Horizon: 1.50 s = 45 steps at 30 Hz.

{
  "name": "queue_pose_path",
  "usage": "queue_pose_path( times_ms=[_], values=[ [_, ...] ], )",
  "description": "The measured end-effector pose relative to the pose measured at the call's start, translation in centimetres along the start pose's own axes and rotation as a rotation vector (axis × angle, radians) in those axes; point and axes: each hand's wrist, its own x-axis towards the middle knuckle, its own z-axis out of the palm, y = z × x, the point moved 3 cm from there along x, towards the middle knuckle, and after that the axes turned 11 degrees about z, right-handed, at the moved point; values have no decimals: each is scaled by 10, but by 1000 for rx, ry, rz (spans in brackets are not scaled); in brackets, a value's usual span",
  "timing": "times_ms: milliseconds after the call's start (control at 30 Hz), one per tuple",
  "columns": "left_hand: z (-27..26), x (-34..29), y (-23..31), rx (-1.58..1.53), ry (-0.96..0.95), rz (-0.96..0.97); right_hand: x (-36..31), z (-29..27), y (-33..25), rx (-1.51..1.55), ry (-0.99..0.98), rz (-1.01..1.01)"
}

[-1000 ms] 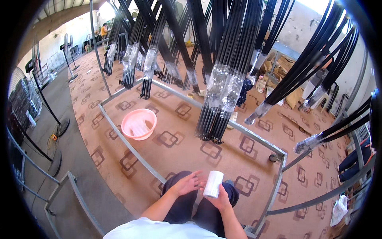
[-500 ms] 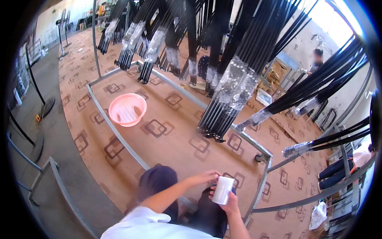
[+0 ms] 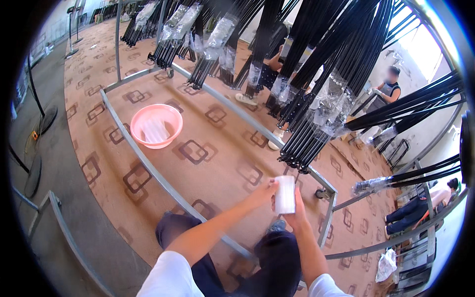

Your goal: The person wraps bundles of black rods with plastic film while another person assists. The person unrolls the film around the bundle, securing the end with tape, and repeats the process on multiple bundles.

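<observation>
My right hand (image 3: pixel 298 217) is wrapped round a white, translucent roll of plastic film (image 3: pixel 285 194), which stands nearly upright in front of my knees. At the roll's upper left edge, my left hand (image 3: pixel 265 191) has its fingers drawn together, touching or very close to it; what is pinched there is too small to make out. Just beyond the roll hangs a thick bundle of black rods (image 3: pixel 303 152). Crinkled clear film (image 3: pixel 330 106) is wound round this bundle above its lower ends.
A pink basin (image 3: pixel 173 121) holding more pale rolls stands on the patterned carpet (image 3: pixel 217 163). The rack's grey lower rail (image 3: pixel 161 175) runs in front of my legs. Several other wrapped bundles hang from the rack. One person (image 3: pixel 391 89) works at the back right, another (image 3: pixel 420 205) bends at far right.
Both hands and the roll have moved forward, toward the hanging bundle. My view has shifted, and my legs are now further apart.
</observation>
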Motion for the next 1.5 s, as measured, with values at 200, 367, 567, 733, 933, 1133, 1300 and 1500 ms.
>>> queue_pose_path(
  times_ms=[200,367,567,733,933,1133,1300,1500],
  values=[
    [-31,3,14,226,300,269,44,41,-5,-240,5,-123],
    [-33,-8,74,41,356,11,36,68,-26,-420,-68,-239],
    [-39,-14,78,53,325,300,6,88,-56,-1059,9,-418],
    [-1,-29,111,-102,196,125,-30,66,-79,-884,153,-583],
    [35,-30,94,-48,142,166,-43,52,-75,-606,-106,-428],
    [54,-36,55,258,-134,247,-52,27,-71,-866,58,-369],
    [56,-31,29,475,-175,152,-60,-7,-70,-1071,175,-286],
    [51,-12,28,737,-286,279,-48,-46,-90,-951,289,-243]
  ],
)
